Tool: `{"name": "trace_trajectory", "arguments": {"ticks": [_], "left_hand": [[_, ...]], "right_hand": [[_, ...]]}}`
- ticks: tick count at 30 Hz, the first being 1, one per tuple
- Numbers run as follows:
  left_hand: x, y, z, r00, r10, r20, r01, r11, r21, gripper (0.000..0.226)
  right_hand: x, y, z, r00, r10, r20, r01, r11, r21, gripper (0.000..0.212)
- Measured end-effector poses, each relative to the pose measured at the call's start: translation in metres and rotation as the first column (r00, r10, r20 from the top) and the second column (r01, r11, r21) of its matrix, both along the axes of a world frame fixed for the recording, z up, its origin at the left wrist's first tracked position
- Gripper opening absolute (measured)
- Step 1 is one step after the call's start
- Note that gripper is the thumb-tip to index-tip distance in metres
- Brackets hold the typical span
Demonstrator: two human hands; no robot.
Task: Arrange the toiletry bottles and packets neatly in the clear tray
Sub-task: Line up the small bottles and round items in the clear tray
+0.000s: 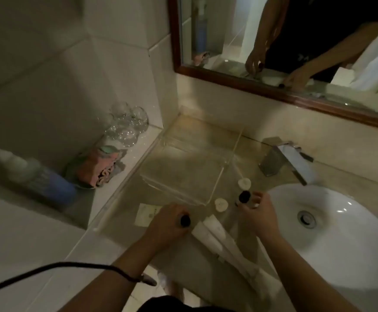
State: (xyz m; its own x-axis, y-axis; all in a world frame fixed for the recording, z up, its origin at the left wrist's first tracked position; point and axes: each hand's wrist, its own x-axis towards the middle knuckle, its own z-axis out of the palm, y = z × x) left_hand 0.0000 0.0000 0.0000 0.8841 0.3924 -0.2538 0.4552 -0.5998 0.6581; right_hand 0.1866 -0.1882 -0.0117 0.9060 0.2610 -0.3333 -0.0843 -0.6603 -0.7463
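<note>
Clear tray [217, 174] empty, white-capped bottles [244, 183] upright just beside it

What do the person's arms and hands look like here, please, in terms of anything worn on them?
Both forearms are bare, with no sleeves showing. The left hand has a dark band at its wrist, with a black cable trailing off to the left. The right hand wears nothing visible: no glove, no ring that can be made out.

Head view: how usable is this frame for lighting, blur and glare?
Head view: dim and murky; the clear tray shows mostly by its edges; the blue bottle at left is smeared; small glints on the glasses and sink; wide-angle bending tilts the mirror frame; both hands, left and right, stay readable, each on a dark-capped bottle.
</note>
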Motion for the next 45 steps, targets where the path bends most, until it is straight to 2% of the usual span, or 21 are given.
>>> {"name": "trace_trajectory", "arguments": {"ticks": [3, 8, 13, 16, 20, 26, 31, 35, 37, 39, 40, 42, 43, 45], "left_hand": [[0.001, 0.003, -0.003, 0.999, -0.031, -0.011, 0.031, 0.999, -0.016, 0.034], [0.003, 0.015, -0.001, 1.000, -0.007, 0.014, 0.009, 0.996, -0.088, 0.027], [0.022, 0.034, 0.010, 0.981, 0.167, 0.101, -0.142, 0.967, -0.212, 0.021], [0.040, 0.042, 0.010, 0.960, 0.266, 0.090, -0.230, 0.929, -0.288, 0.022], [0.063, 0.047, 0.009, 0.961, 0.274, 0.043, -0.249, 0.921, -0.300, 0.027], [0.082, 0.047, -0.001, 0.986, 0.165, 0.005, -0.160, 0.965, -0.206, 0.020], [0.094, 0.059, -0.007, 0.987, -0.107, -0.117, 0.106, 0.994, -0.015, 0.028], [0.099, 0.062, -0.015, 0.962, -0.198, -0.186, 0.216, 0.973, 0.080, 0.028], [0.101, 0.061, -0.018, 0.949, -0.248, -0.192, 0.276, 0.952, 0.135, 0.033], [0.099, 0.061, -0.021, 0.949, -0.257, -0.185, 0.290, 0.940, 0.181, 0.038], [0.096, 0.060, -0.022, 0.959, -0.232, -0.165, 0.260, 0.949, 0.180, 0.039], [0.086, 0.060, -0.023, 0.994, -0.098, -0.050, 0.103, 0.986, 0.127, 0.036], [0.079, 0.061, -0.021, 0.999, 0.012, 0.032, -0.014, 0.996, 0.087, 0.033], [0.065, 0.066, -0.019, 0.949, 0.254, 0.188, -0.261, 0.965, 0.011, 0.023]], "right_hand": [[0.000, 0.007, 0.001, 0.996, 0.077, -0.043, -0.080, 0.992, -0.094, 0.039], [0.000, 0.011, 0.000, 0.998, 0.056, -0.029, -0.059, 0.995, -0.080, 0.023], [0.005, 0.017, 0.010, 0.996, 0.061, 0.061, -0.054, 0.992, -0.115, 0.024], [0.011, 0.035, 0.025, 0.989, 0.109, 0.102, -0.107, 0.994, -0.021, 0.024], [0.020, 0.070, 0.038, 0.965, 0.226, 0.130, -0.235, 0.970, 0.058, 0.027], [0.030, 0.098, 0.037, 0.925, 0.358, 0.125, -0.361, 0.932, 0.006, 0.029], [0.040, 0.109, 0.036, 0.896, 0.433, 0.099, -0.426, 0.901, -0.086, 0.033], [0.044, 0.118, 0.036, 0.856, 0.515, 0.056, -0.502, 0.851, -0.156, 0.037], [0.045, 0.126, 0.036, 0.814, 0.580, 0.024, -0.563, 0.799, -0.212, 0.033], [0.047, 0.136, 0.037, 0.764, 0.645, 0.014, -0.616, 0.737, -0.278, 0.017], [0.047, 0.141, 0.037, 0.751, 0.661, 0.006, -0.630, 0.718, -0.296, 0.010], [0.046, 0.152, 0.038, 0.735, 0.677, -0.027, -0.650, 0.693, -0.313, 0.016], [0.046, 0.157, 0.038, 0.721, 0.692, -0.044, -0.663, 0.669, -0.336, 0.020], [0.043, 0.167, 0.036, 0.669, 0.740, -0.068, -0.705, 0.604, -0.371, 0.022]]}}
